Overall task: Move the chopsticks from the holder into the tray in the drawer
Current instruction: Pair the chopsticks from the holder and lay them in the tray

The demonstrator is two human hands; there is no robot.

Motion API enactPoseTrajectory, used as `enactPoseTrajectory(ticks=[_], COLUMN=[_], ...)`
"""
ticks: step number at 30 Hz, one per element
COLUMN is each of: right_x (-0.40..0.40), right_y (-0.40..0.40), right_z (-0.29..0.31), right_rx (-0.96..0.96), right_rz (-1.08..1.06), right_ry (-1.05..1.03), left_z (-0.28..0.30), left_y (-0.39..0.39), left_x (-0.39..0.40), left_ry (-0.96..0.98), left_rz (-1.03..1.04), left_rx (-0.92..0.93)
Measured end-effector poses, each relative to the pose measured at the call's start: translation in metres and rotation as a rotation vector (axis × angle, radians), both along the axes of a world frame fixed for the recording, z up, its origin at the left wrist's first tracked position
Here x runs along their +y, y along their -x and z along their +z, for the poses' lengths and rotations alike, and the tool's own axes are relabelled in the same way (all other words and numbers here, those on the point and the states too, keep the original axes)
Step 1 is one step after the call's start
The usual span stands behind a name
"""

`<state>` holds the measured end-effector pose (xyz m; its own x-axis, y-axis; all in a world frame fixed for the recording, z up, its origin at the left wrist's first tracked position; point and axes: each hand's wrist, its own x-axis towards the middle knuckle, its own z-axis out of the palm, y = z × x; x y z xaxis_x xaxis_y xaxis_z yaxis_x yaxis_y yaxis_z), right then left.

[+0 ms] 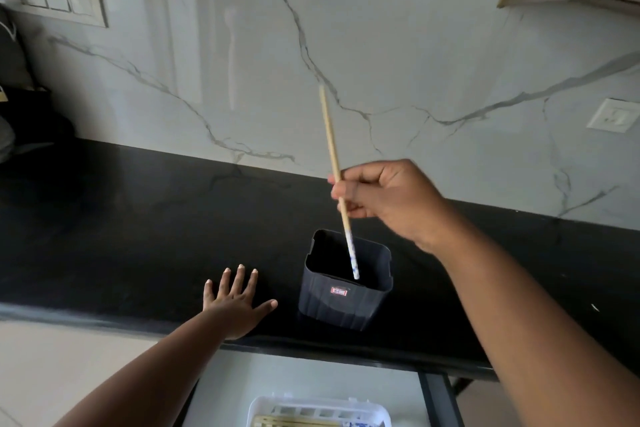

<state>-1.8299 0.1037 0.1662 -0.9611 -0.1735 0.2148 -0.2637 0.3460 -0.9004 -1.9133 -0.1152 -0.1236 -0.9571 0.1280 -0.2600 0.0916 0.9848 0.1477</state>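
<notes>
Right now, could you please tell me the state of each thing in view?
Right hand: shut on chopstick, its lower tip inside the holder.
Left hand: open, flat on countertop.
Holder: upright.
Drawer: open.
Tray: holds chopsticks already.

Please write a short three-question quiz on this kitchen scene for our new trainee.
1. True or false: the right hand grips one chopstick whose patterned end is over the mouth of the black holder.
2. Where is the left hand?
A. inside the drawer
B. flat on the black countertop beside the holder
C. gripping the holder
3. Fill in: the white tray in the open drawer already contains some ____.

Key
1. True.
2. B; fingers spread, apart from the holder.
3. Chopsticks, lying flat at the bottom edge of the view.
</notes>
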Motion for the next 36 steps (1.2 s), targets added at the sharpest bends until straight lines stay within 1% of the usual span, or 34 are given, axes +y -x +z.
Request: enactPoseTrajectory(ticks=[2, 4, 7, 10, 15, 17, 18, 23, 27, 31, 34, 36], right_x=[-0.008, -0.012, -0.016, -0.014, 0.011, 0.019, 0.022, 0.024, 0.022, 0.025, 0.030, 0.034], right_y=[-0.002, -0.004, -0.015, -0.030, -0.056, -0.063, -0.065, -0.073, -0.076, -0.079, -0.087, -0.094], right_z=[-0.030, -0.068, -0.126, -0.185, -0.274, -0.301, -0.312, -0.355, -0.372, -0.376, -0.368, -0.360], right_rx=[-0.022, -0.012, -0.025, -0.070, -0.206, -0.196, -0.199, -0.228, -0.212, -0.215, -0.250, -0.237], right_rz=[-0.007, -0.008, 0.109, 0.243, 0.294, 0.341, 0.345, 0.347, 0.315, 0.208, 0.154, 0.104], right_ry=[-0.097, -0.283, -0.508, -0.635, -0.882, -1.051, -1.103, -1.184, -1.140, -1.010, -0.995, -0.996], left_z=[0.001, 0.001, 0.002, 0.001, -0.005, -0.006, -0.006, -0.004, -0.004, -0.003, -0.001, 0.002], left_y=[-0.001, -0.003, -0.005, -0.007, -0.018, -0.019, -0.019, -0.021, -0.022, -0.022, -0.023, -0.023], left_x=[0.000, 0.001, 0.002, 0.001, -0.002, -0.003, -0.003, -0.003, -0.003, -0.003, -0.003, -0.002], left_ry=[0.001, 0.008, 0.010, 0.009, -0.014, -0.024, -0.025, -0.016, -0.007, -0.008, -0.009, -0.005], left_rz=[-0.001, -0.003, -0.007, -0.013, -0.033, -0.036, -0.036, -0.034, -0.035, -0.036, -0.037, -0.039], left_rx=[0.017, 0.037, 0.069, 0.104, 0.255, 0.283, 0.284, 0.284, 0.282, 0.284, 0.262, 0.240])
